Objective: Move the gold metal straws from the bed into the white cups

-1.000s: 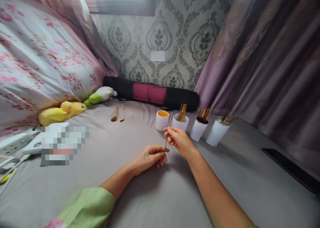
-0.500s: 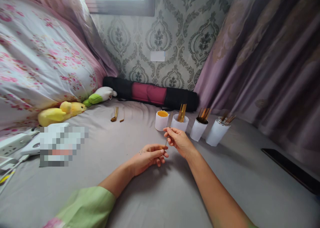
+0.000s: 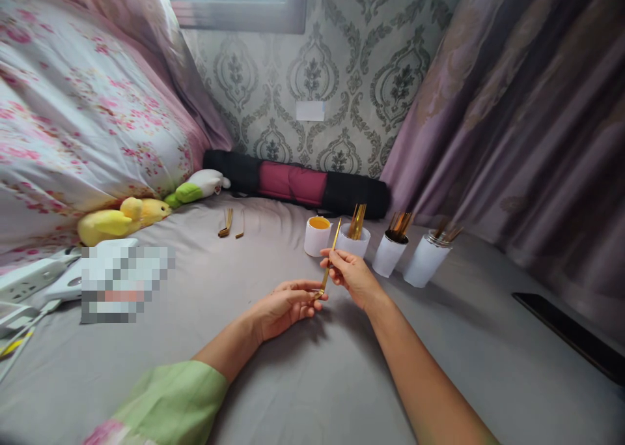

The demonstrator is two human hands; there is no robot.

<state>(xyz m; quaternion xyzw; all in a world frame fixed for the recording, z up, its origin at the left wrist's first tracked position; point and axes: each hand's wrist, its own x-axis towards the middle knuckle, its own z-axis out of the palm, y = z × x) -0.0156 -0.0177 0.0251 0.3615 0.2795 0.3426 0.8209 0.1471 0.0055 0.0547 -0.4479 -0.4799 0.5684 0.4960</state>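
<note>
Golden strip (image 3: 326,279) has turned broadside; left hand (image 3: 288,307) and right hand (image 3: 354,277) pinch it.

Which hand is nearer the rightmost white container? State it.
Right. The right hand is to the left of the rightmost white container; the left hand is farther left and lower in view.

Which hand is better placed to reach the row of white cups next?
Probably the right hand: it is nearer the white cups, pinching the gold strip near mid-length. The left hand sits lower and farther from them, at the strip's lower end.
</note>
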